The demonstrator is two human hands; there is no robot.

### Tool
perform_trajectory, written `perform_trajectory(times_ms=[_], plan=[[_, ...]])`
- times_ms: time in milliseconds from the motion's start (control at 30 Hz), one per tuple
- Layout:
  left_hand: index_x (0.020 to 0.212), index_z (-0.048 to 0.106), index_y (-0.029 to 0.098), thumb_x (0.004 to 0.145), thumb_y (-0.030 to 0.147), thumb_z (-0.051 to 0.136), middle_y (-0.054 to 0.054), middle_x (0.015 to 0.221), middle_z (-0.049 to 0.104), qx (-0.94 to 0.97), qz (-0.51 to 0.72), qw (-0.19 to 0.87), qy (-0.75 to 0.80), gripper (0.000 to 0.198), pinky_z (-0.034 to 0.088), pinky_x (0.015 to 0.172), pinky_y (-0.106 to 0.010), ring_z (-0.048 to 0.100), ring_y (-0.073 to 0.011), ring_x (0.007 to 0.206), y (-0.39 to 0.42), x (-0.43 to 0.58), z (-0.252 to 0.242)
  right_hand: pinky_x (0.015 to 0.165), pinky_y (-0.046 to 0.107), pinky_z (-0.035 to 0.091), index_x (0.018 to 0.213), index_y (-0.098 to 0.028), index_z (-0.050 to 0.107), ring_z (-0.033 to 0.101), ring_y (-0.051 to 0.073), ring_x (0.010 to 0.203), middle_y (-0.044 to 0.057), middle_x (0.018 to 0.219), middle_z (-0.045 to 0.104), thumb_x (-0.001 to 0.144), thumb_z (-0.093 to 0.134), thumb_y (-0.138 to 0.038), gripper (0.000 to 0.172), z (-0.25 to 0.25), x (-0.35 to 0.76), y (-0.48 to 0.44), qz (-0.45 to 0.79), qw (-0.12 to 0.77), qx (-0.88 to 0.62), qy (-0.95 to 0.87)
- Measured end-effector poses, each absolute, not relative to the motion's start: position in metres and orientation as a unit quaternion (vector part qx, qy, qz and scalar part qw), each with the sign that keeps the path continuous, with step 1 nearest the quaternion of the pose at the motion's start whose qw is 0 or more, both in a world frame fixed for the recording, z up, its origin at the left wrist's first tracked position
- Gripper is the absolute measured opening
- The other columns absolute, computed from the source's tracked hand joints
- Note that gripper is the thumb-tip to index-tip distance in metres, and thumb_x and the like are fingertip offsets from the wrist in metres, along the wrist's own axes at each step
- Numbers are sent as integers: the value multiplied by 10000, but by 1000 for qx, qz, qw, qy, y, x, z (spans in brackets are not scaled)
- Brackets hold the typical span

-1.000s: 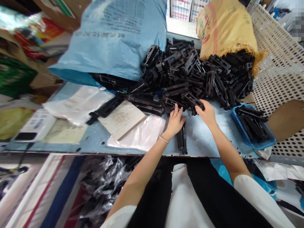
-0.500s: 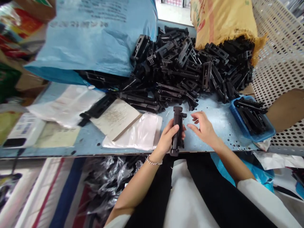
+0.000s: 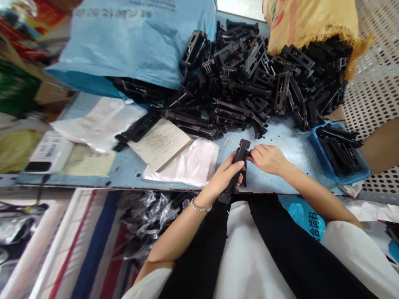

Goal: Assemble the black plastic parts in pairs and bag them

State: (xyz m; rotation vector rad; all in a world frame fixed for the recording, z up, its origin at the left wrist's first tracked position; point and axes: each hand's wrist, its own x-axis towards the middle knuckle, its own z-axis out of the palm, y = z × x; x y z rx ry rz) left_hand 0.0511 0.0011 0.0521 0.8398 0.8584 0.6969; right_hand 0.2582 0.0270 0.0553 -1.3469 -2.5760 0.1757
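Observation:
My left hand [image 3: 225, 175] is wrapped round a long black plastic device [image 3: 240, 154], a folded body with a thicker block at each end. It is tilted, its top leaning right, over the front edge of the blue table. The fingertips of my right hand [image 3: 268, 159] are pinched on a small part sticking out of the device's right side near the top. That small part is mostly hidden by the fingers. Beyond my hands lies a large heap of similar black devices [image 3: 249, 89].
A blue bag [image 3: 124, 45] and a yellow sack [image 3: 314, 20] stand behind. At right, a blue basket [image 3: 363, 174] holds several black devices beside a perforated white crate [image 3: 374, 83]. Left of my hands are a flat board [image 3: 160, 143], clear plastic bags [image 3: 187, 166] and a white box [image 3: 51, 151].
My right hand has moved left and its fingers have closed on the small side part. The device has tilted to the right in my left hand. The view has shifted slightly.

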Motion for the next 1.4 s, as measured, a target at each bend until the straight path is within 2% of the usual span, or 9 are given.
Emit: perform_trajectory(times_ms=[167, 300, 500, 600, 733, 900, 1067, 1233, 1400], plan=[[1049, 575, 193, 751, 496, 737, 12, 787, 646, 335, 367, 753, 432, 454, 487, 497, -241, 590, -113, 540, 5, 54, 42, 593, 274, 371, 866, -209, 630, 566, 141, 623, 3, 704, 642, 1081, 346, -425, 418, 49, 248, 10, 229, 139, -511, -817], [865, 643, 170, 792, 498, 659, -12, 754, 661, 328, 384, 719, 477, 337, 523, 630, -266, 623, -148, 655, 9, 51, 34, 651, 302, 407, 881, -184, 620, 619, 177, 747, 55, 839, 692, 1026, 517, -449, 320, 46, 222, -27, 224, 125, -437, -862], [1207, 665, 193, 864, 394, 606, -71, 1234, 702, 439, 441, 571, 536, 401, 460, 1081, -383, 600, -267, 1232, 19, 35, 13, 609, 293, 396, 826, -207, 608, 583, 147, 658, 8, 761, 658, 1059, 465, -366, 316, 44, 207, -22, 315, 70, -465, -825], [1325, 611, 188, 932, 360, 536, -108, 1353, 650, 508, 417, 479, 582, 436, 379, 1175, -443, 544, -289, 1335, 17, 33, -11, 736, 321, 468, 960, -211, 652, 623, 191, 849, 57, 947, 690, 1067, 422, -333, 282, 47, 214, 29, 249, 120, -510, -815], [1413, 547, 171, 954, 274, 482, -166, 1405, 602, 588, 373, 413, 586, 474, 362, 1181, -537, 522, -316, 1356, 0, 53, -43, 978, 487, 447, 1327, -164, 589, 500, 327, 1251, 178, 1343, 589, 1015, 375, -125, 381, 47, 223, 117, 25, 186, -600, -778], [1418, 546, 202, 948, 266, 523, -159, 1407, 570, 606, 386, 388, 577, 475, 367, 1176, -532, 497, -294, 1361, -6, 62, -52, 1025, 581, 417, 1300, -95, 640, 537, 368, 1177, 213, 1211, 661, 989, 430, -145, 378, 49, 240, 170, 40, 139, -591, -793], [1411, 527, 242, 903, 525, 641, -137, 1441, 556, 480, 520, 521, 477, 592, 431, 1130, -449, 529, -269, 1338, 17, 54, -22, 989, 467, 489, 1144, -179, 727, 638, 267, 1060, 109, 1106, 725, 996, 505, -343, 313, 38, 246, 111, 335, 321, -586, -664], [1302, 572, 274, 775, 573, 783, -48, 1113, 697, 304, 579, 692, 306, 641, 552, 908, -342, 684, -210, 1035, 26, 63, 15, 800, 379, 535, 997, -180, 737, 660, 211, 860, 72, 915, 728, 918, 587, -581, 434, 18, 234, 27, 615, 297, -504, -529], [1018, 658, 171, 688, 464, 864, 23, 737, 638, 311, 457, 749, 365, 487, 501, 559, -234, 593, -103, 580, 8, 65, 30, 915, 426, 489, 1075, -199, 660, 593, 246, 1025, 103, 1084, 662, 1034, 446, -500, 371, 52, 247, 16, 239, 331, -536, -739]])
